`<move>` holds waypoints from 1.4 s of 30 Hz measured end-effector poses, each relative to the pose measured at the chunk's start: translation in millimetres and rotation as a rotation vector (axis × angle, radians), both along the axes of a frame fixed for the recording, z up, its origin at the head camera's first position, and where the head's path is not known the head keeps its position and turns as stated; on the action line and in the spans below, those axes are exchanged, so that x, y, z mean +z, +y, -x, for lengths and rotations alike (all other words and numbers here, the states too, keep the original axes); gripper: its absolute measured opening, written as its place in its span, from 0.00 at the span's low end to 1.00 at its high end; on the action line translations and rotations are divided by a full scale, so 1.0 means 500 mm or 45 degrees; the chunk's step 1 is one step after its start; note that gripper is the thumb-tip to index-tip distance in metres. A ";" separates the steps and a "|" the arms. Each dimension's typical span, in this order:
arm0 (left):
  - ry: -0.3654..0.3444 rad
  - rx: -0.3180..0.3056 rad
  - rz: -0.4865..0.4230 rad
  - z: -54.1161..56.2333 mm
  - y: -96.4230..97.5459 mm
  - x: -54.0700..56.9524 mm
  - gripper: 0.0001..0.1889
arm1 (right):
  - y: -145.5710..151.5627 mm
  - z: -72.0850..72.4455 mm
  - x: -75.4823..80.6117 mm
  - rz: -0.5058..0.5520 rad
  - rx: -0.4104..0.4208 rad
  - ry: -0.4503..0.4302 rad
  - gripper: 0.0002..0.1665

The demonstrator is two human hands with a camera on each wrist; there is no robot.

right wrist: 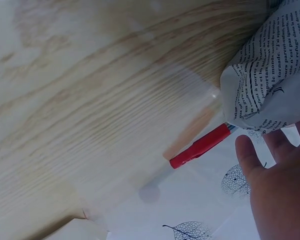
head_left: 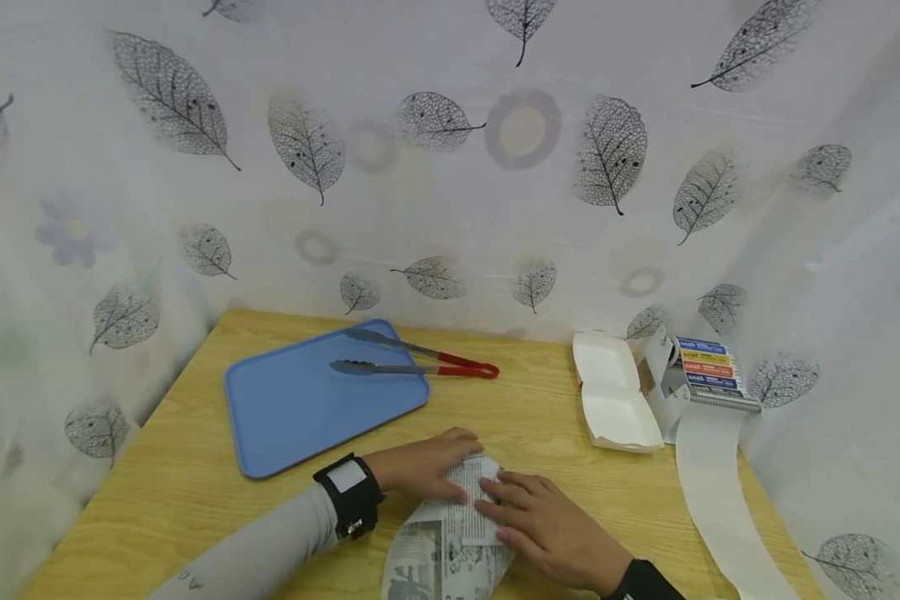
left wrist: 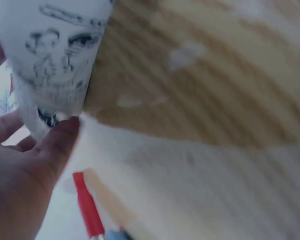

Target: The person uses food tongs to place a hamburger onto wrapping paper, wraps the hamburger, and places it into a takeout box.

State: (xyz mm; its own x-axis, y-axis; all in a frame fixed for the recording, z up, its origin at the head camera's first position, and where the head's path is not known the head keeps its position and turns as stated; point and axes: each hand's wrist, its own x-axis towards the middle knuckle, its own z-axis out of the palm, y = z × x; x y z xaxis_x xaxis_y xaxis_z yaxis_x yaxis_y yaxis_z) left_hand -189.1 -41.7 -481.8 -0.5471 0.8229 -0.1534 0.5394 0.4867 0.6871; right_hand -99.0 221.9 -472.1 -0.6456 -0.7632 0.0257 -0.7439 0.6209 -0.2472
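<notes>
A newsprint-patterned sheet of wrapping paper, folded into a tapered bundle, lies at the table's front; whatever may be inside is hidden. At the bundle's far end my left hand holds the paper, and in the left wrist view its thumb lies on one side of the paper with fingers on the other. My right hand rests on the right side of the bundle with fingers spread and fairly straight. In the right wrist view, that hand's thumb stands just off the paper's crumpled end.
On the table's left lies a blue tray, with red-handled tongs across its right edge. At the right stand an open white food box and a dispenser box, a long paper strip trailing from it. A leaf-print curtain hangs behind.
</notes>
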 end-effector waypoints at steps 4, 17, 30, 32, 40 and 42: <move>0.072 0.064 0.086 -0.013 -0.028 0.012 0.28 | 0.001 0.001 -0.004 0.027 0.006 0.039 0.24; 0.208 -0.041 0.210 -0.090 -0.096 0.014 0.28 | 0.001 0.006 -0.010 0.014 0.017 0.147 0.24; 0.436 -0.307 0.003 -0.125 -0.119 -0.003 0.14 | 0.001 0.008 -0.015 0.005 0.045 0.153 0.25; 0.435 -0.337 -0.022 -0.126 -0.122 -0.003 0.12 | 0.000 0.008 -0.014 0.008 0.051 0.169 0.25; 0.279 -0.305 -0.031 -0.126 -0.125 -0.001 0.01 | -0.002 0.010 -0.006 -0.030 0.030 0.088 0.25; 0.243 -0.276 -0.071 -0.124 -0.126 0.000 0.02 | -0.002 0.009 -0.005 -0.038 0.030 0.053 0.25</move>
